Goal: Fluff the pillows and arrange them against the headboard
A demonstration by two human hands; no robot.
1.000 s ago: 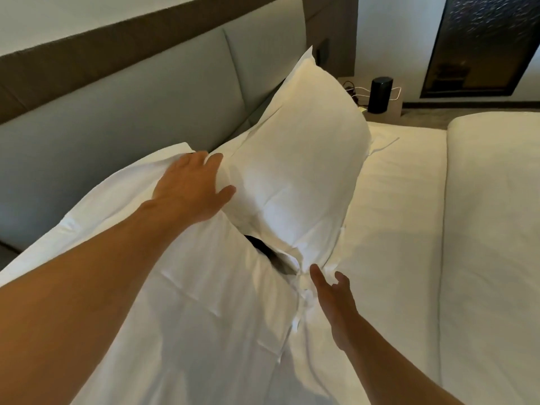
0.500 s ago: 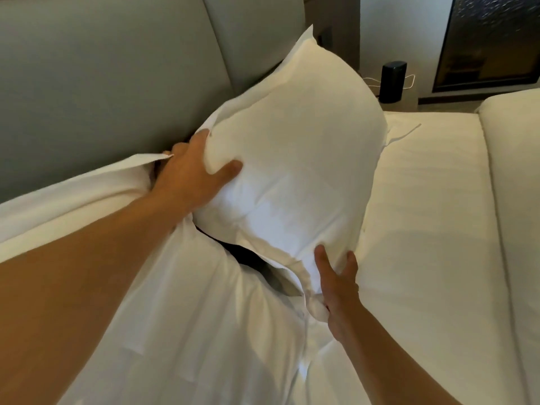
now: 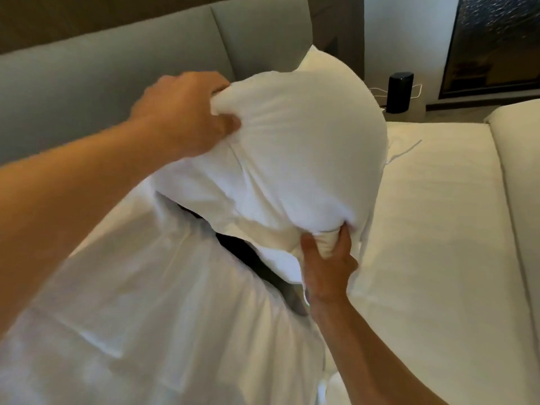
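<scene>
Left hand (image 3: 187, 112): fingers curled into upper-left corner of pillow (image 3: 292, 159), bunching fabric. Right hand (image 3: 327, 267): pinches lower-right corner from below. Opposite-corner grip judged to permit squeeze and shake for fluffing. Pillow held up between hands, tilted, in front of headboard (image 3: 117, 77), not yet leaning on it. Below left hand: second pillow (image 3: 146, 302) lies flat. Pillowcase contains filling, bulging round; no opening visible. Beyond right hand: sheet (image 3: 423, 229), then speaker (image 3: 399, 92).
</scene>
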